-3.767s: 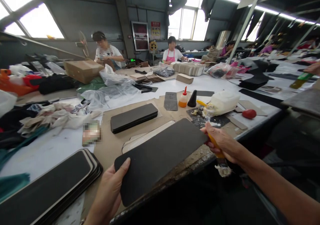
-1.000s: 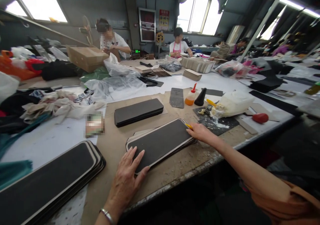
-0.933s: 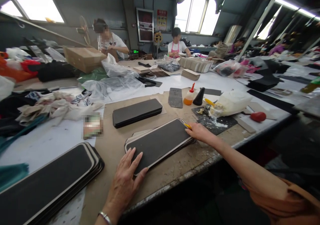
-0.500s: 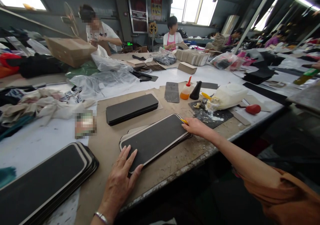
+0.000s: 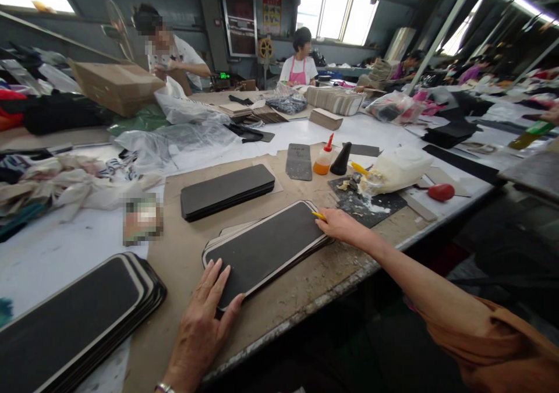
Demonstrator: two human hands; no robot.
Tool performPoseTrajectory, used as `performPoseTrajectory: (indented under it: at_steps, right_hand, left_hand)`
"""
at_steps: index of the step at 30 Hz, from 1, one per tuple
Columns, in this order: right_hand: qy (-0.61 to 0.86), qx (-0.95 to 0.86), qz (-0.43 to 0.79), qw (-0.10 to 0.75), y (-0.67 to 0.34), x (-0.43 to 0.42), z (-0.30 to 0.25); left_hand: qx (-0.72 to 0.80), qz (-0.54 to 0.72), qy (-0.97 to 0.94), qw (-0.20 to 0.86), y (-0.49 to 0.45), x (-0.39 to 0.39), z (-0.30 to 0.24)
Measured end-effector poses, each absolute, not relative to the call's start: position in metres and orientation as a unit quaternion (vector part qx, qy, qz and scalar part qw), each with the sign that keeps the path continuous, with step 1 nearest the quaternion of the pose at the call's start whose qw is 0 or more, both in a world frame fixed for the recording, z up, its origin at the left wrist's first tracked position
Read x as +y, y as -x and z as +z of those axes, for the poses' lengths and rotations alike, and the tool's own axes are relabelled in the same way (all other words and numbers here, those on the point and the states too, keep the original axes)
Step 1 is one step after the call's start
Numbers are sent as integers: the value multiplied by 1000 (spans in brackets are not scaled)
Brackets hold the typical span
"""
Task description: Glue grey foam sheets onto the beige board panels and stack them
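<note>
A dark grey panel (image 5: 266,247) with rounded corners and a pale border lies on top of a slightly fanned stack. My left hand (image 5: 196,320) rests on its near left end, fingers spread out. At the far right end, my right hand (image 5: 343,225) is closed around a small yellow tool (image 5: 318,215), whose tip touches or hovers over the panel's edge; most of the tool is hidden in the fingers. Behind sits a neat stack of plain dark panels (image 5: 229,190). Another stack of bordered panels (image 5: 65,323) is at the lower left.
To the right, a white plastic container (image 5: 399,169) lies on its side on a smeared dark board (image 5: 371,209). A red-tipped bottle (image 5: 322,163), a black cone-shaped object (image 5: 341,160) and a red object (image 5: 441,192) stand nearby. Cloth (image 5: 78,186) lies left. Two people work across the table.
The view has shifted slightly, so things appear a little further left. Both hands keep nearly the same places on the panel.
</note>
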State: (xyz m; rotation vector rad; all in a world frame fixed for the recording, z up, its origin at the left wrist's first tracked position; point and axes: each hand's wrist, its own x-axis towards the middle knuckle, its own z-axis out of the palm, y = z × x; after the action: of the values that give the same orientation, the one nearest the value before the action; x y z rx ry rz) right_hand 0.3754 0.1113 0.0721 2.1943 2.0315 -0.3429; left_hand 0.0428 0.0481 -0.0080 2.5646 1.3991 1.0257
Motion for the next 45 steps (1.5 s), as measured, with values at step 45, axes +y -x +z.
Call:
performPoseTrajectory:
  at_steps: [45]
  right_hand:
    - [-702, 704, -97, 49, -387, 120, 50]
  left_hand:
    - [668, 447, -500, 323, -51, 59, 28]
